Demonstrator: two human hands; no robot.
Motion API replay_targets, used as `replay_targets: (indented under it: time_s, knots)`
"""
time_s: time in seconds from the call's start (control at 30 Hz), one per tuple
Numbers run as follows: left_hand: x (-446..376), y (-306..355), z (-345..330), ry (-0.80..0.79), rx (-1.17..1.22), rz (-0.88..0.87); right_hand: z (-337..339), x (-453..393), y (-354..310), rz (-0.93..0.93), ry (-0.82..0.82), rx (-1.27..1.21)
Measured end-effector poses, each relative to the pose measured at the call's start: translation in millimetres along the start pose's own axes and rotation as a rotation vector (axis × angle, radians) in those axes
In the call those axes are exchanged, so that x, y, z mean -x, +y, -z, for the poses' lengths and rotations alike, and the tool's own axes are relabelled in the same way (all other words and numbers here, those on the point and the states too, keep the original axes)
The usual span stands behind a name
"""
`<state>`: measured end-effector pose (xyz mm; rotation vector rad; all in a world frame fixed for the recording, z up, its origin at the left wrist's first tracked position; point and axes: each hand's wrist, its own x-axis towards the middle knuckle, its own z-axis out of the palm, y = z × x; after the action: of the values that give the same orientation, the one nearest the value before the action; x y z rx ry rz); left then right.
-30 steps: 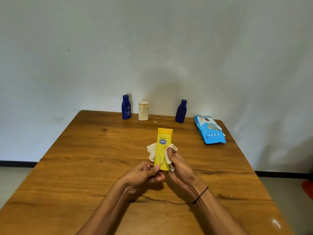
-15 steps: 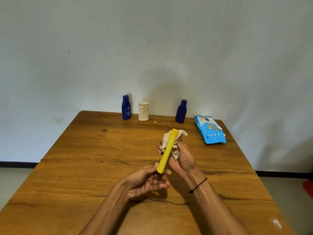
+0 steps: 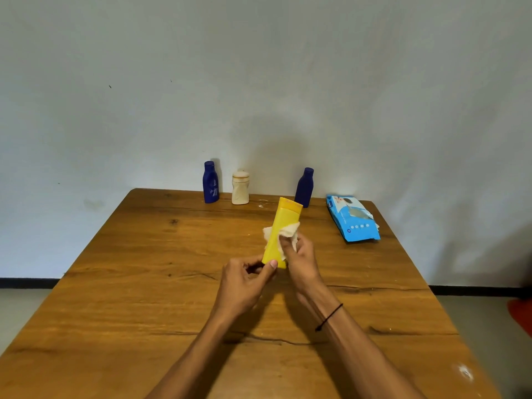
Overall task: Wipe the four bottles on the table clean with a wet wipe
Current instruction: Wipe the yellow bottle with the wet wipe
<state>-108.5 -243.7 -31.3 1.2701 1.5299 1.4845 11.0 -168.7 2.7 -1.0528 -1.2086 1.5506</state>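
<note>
While the left hand [image 3: 244,280] pinches the lower end of the yellow bottle [image 3: 280,231] between thumb and curled fingers, the right hand [image 3: 299,259] is wrapped round the bottle's middle with the wet wipe [image 3: 288,230] pressed against it. That bottle is up off the wooden table [image 3: 144,283], held over its middle, tilted so its cap end leans away and a touch to the right. White folds of the wipe poke out on both sides of the yellow body, one tuft to the left, a bigger bunch under the right thumb. A thin black band [image 3: 329,316] circles the right wrist.

Back along the far edge, three more bottles stand upright near the wall: a dark blue bottle with a label [image 3: 210,182] on the left, a cream bottle [image 3: 240,188] just beside it, and a second dark blue bottle [image 3: 303,187] further right, apart from the pair. The yellow bottle's cap overlaps the foot of that last one from this angle, though they are well apart in depth. Over at the far right corner lies the blue pack of wipes [image 3: 352,218], flat on the table, something white showing at its right edge. Both forearms reach in from the near edge, meeting at the bottle
</note>
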Motion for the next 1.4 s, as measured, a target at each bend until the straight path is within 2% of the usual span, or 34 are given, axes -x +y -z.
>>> replay_targets:
  time_s: [0.13, 0.2, 0.33, 0.47, 0.53, 0.7, 0.77, 1.03, 1.13, 1.27, 1.33, 1.4]
  knots:
    - [-2.1, -8.7, 4.5, -0.012, 0.212, 0.063, 9.9, 14.5, 16.0, 0.006, -0.175, -0.033]
    - [0.9, -11.4, 5.1, -0.015, 0.263, 0.093, 12.5, 14.0, 14.6, -0.032, -0.213, -0.034]
    - [6.5, -14.3, 2.1, -0.014, 0.236, 0.11, 7.3, 8.0, -3.1, -0.056, -0.096, 0.055]
    - [11.7, -17.1, 0.1, -0.031, 0.2, 0.098, -0.4, -9.6, -21.3, -0.082, 0.057, 0.026]
    - [12.5, -17.2, 0.9, -0.031, 0.202, 0.108, -1.4, -13.6, -24.4, -0.066, 0.053, 0.045]
    - [8.5, -10.8, 7.7, -0.014, 0.305, 0.149, 4.7, 0.3, -8.8, -0.07, -0.257, 0.02]
    - [7.9, -10.5, 7.9, -0.008, 0.342, 0.167, 8.4, 5.7, 0.6, -0.05, -0.315, 0.028]
    - [15.9, -13.7, -2.3, -0.026, 0.364, 0.204, -1.3, -3.6, -7.3, -0.106, -0.06, 0.154]
    - [13.1, -11.3, 1.0, 0.028, 0.396, 0.249, 3.6, -3.4, -8.2, -0.05, -0.094, 0.169]
    - [7.2, -9.2, 8.2, 0.041, 0.443, 0.263, 12.0, 3.8, 2.5, -0.019, -0.361, 0.077]
    - [6.9, -8.5, 8.9, 0.037, 0.382, 0.259, 11.9, 3.6, 9.5, 0.07, -0.312, 0.189]
    - [4.5, -9.9, 11.7, 0.074, 0.212, 0.269, 8.4, 3.5, 14.0, 0.188, -0.193, 0.361]
